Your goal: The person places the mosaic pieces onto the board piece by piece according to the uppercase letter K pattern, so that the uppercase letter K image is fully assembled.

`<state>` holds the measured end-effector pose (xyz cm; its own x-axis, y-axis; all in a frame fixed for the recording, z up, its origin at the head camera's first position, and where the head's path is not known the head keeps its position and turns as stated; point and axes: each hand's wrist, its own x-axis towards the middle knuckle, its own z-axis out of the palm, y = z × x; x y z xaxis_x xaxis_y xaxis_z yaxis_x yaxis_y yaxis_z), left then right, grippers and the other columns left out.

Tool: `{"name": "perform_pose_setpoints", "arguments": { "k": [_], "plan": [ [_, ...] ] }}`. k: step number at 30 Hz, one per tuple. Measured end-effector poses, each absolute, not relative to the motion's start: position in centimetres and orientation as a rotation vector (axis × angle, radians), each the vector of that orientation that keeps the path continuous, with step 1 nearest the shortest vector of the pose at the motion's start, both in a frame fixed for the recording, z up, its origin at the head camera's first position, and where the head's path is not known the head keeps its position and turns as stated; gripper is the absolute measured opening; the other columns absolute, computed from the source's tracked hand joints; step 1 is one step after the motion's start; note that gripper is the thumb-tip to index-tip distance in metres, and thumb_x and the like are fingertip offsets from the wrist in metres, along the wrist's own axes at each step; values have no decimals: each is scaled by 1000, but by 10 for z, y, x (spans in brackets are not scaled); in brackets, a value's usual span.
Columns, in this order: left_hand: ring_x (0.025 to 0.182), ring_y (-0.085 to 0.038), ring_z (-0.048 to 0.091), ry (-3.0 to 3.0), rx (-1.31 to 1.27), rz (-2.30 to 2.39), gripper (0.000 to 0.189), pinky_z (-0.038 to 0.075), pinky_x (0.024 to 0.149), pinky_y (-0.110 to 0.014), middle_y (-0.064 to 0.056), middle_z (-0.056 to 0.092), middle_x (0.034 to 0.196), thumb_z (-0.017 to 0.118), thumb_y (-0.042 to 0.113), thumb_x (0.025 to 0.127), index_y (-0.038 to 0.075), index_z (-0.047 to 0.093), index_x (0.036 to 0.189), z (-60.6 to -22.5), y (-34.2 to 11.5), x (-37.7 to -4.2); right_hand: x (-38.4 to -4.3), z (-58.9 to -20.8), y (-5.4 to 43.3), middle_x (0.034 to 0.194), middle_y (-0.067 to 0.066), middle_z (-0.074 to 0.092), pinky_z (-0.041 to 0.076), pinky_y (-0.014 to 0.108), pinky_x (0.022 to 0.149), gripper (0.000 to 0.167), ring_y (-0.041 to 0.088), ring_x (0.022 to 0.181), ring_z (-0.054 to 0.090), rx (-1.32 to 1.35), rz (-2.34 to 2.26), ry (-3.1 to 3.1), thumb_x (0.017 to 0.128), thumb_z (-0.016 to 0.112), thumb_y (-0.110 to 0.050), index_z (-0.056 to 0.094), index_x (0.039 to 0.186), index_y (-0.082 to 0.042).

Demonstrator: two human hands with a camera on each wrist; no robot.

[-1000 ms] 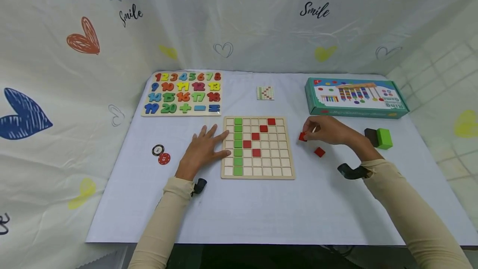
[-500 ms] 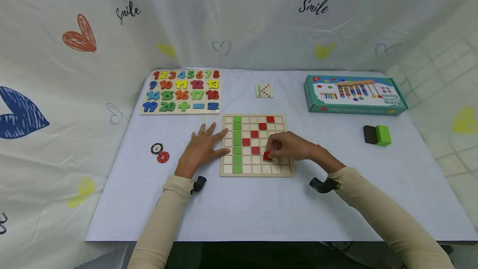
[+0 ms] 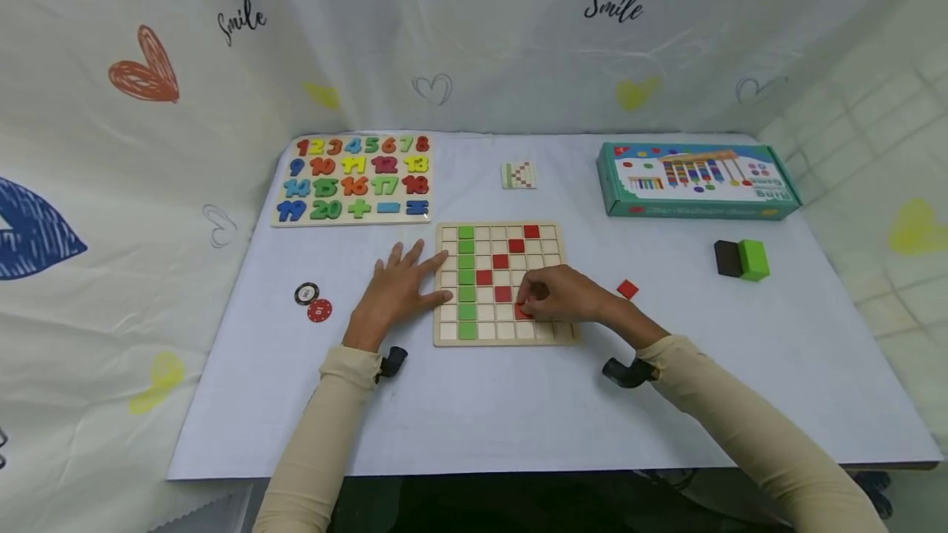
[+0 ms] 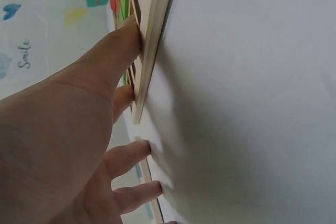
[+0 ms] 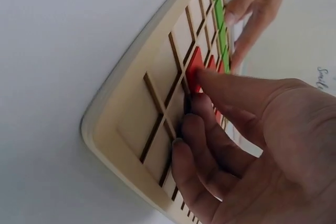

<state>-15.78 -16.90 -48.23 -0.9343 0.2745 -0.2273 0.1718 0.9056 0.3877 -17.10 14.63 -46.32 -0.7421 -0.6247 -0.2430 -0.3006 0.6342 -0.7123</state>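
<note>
A wooden grid board (image 3: 489, 343) lies mid-table, with a column of green tiles (image 3: 467, 261) and a slanting run of red tiles (image 3: 500, 261) in its cells. My right hand (image 3: 566, 294) is over the lower right cells and pinches a red tile (image 5: 194, 71) down at a cell, thumb on it and the other fingers curled close above the board. My left hand (image 3: 392, 294) is spread at the board's left edge; its thumb and index finger rest on the rim, while the other fingers reach onto the table. One loose red tile (image 3: 627, 289) lies right of the board.
Behind the board are a number puzzle (image 3: 348, 187), a small pattern card (image 3: 518, 175) and a green toy box (image 3: 696, 181). A black block (image 3: 727, 258) and a green block (image 3: 754, 260) stand at right. Two round chips (image 3: 319, 310) lie at left.
My right hand picked up a red tile right of the board, carried it left over the board and lowered it onto a cell. The left hand stayed at the board's edge.
</note>
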Motion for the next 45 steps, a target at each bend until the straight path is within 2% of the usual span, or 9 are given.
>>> {"name": "perform_pose_setpoints", "arguments": {
  "k": [8,16,21,25,32,45],
  "plan": [
    [162,-48,12,2803,347,530,79,16,124,-74,-13,23,176,73,54,97,32,40,166,-486,-170,-158,-166,-451,156,91,-4,71,54,34,76,7,18,88,63,-652,-882,2500,98,77,-18,75,104,-14],
    [162,-48,9,2787,338,535,80,15,124,-73,-13,21,177,72,54,98,31,38,166,-485,-168,-156,-176,-429,222,99,8,73,52,34,65,17,20,80,65,-486,-636,2698,99,75,-18,74,113,-8],
    [163,-48,6,2775,329,554,80,13,124,-74,-14,19,177,72,52,98,31,37,167,-482,-168,-155,-175,-427,263,109,16,74,56,42,70,34,28,92,68,-340,-497,2714,97,78,-29,70,119,-3],
    [163,-48,6,2772,326,559,80,13,125,-73,-14,18,177,73,52,98,31,37,167,-481,-169,-154,-172,-434,279,110,18,71,56,45,75,49,31,96,65,-264,-451,2656,93,82,-38,66,119,2],
    [163,-48,4,2765,320,589,80,11,125,-73,-13,18,177,73,51,98,31,37,166,-482,-168,-153,-173,-442,284,99,12,69,55,39,73,40,27,89,60,-279,-486,2630,93,83,-30,67,110,3],
    [163,-48,4,2742,297,578,81,11,125,-74,-13,17,178,74,51,98,32,37,166,-479,-164,-155,-185,-440,285,107,16,72,53,39,74,31,28,93,61,-298,-487,2555,92,82,-29,67,105,-5]
  ]
}}
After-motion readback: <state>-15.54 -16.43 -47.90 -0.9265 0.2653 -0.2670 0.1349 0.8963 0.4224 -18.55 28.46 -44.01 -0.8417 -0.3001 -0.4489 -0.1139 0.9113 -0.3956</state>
